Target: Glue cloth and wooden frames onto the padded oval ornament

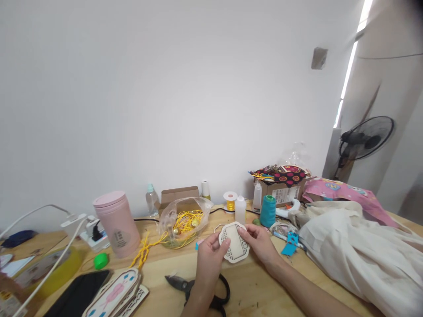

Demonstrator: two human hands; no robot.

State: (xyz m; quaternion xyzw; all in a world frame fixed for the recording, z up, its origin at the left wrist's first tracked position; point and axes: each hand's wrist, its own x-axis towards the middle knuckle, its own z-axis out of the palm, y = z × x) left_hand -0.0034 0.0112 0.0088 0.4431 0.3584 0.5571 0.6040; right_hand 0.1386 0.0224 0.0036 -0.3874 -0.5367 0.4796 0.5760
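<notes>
Between my two hands is a pale wooden plaque (235,247) with a scalloped outline and cut-out lattice patterns along its sides. My left hand (211,252) pinches its left edge, thumb on the front face. At the upper right edge, my right hand (259,242) grips it the same way, thumb on top. A thin cord loop shows behind its upper left. Black-handled scissors (188,286) lie on the table, partly hidden by my left forearm.
On the wooden table (264,290), a pink canister (117,224), a phone (79,293) and stacked wooden tags (114,295) stand left. Behind are a bag of yellow cords (185,220), a white bottle (240,210) and a teal thread spool (268,211). White cloth (360,246) covers the right.
</notes>
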